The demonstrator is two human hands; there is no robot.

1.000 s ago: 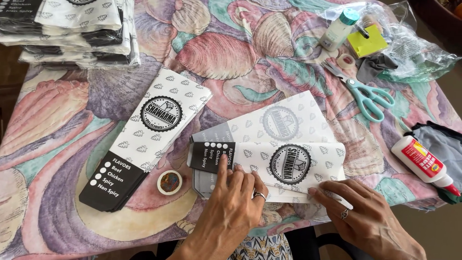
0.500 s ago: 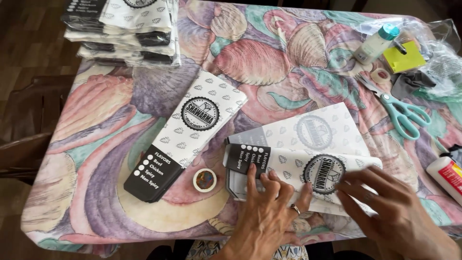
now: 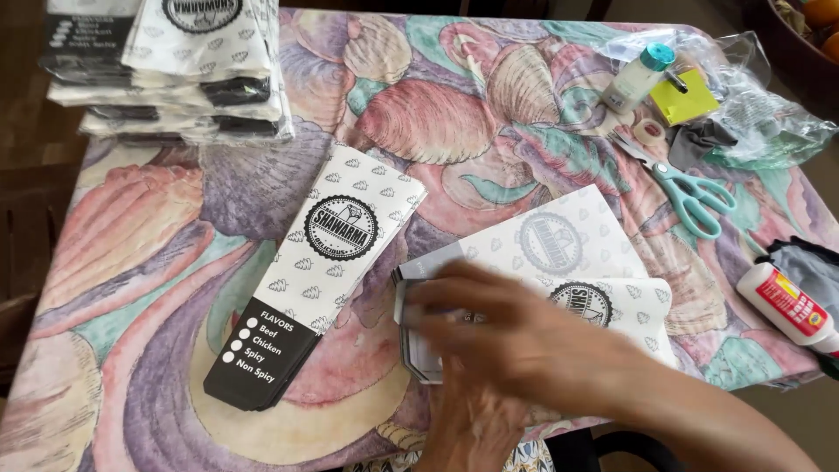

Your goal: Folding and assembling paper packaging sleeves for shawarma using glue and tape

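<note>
A white printed paper sheet (image 3: 568,240), partly folded, lies on the table near the front edge. My right hand (image 3: 516,336), blurred by motion, reaches across it from the right. It lies flat on the fold's left part with fingers spread and holds nothing. My left hand (image 3: 472,424) is just below, and its fingers are hidden under the right hand. A finished white and black paper sleeve (image 3: 319,275) lies to the left of the hands.
A stack of similar sleeves (image 3: 175,74) sits at the back left. Teal scissors (image 3: 690,192), a white bottle (image 3: 641,77), a yellow pad (image 3: 686,100), a small tape roll (image 3: 648,131) and a plastic bag (image 3: 778,114) are back right. A glue bottle (image 3: 786,306) lies at the right edge.
My right hand has swept left across the folded sheet and now covers its black end and the left hand's fingers. The tape roll by the sleeve is now out of sight.
</note>
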